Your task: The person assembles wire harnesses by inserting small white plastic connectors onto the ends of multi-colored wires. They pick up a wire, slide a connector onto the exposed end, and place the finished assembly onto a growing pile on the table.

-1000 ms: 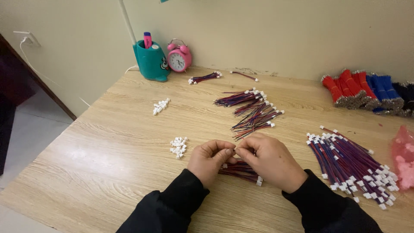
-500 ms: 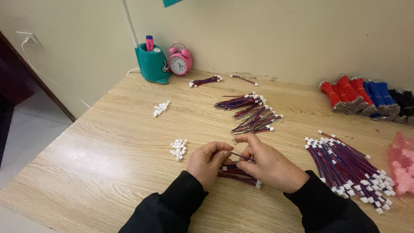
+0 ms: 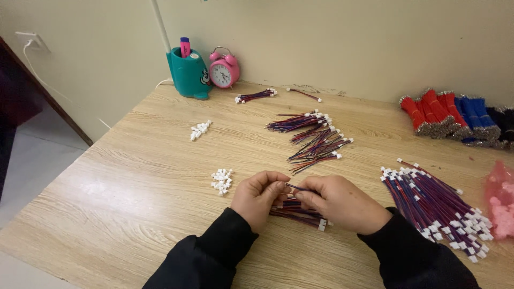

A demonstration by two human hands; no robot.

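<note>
My left hand [image 3: 257, 199] and my right hand [image 3: 342, 202] meet near the front of a wooden table [image 3: 134, 187]. Between their fingertips they pinch a thin red, blue and black wire lead [image 3: 296, 187]. Just below the hands lies a small bundle of the same leads [image 3: 295, 211] with white connectors at one end. A little heap of loose white connectors [image 3: 221, 181] sits just left of my left hand. Both sleeves are black.
A big pile of leads with white plugs [image 3: 439, 206] lies at my right. More leads [image 3: 316, 140] lie mid-table, with small bunches [image 3: 256, 96] and connectors [image 3: 200, 129] farther back. A teal pen holder [image 3: 188, 73], pink alarm clock [image 3: 224, 69], red and blue wire bundles [image 3: 455, 113] and a pink bag [image 3: 500, 199] stand around.
My hands have stayed together over the small bundle, with small finger movements on the lead. The camera has tilted slightly, so the scene sits a little differently in view.
</note>
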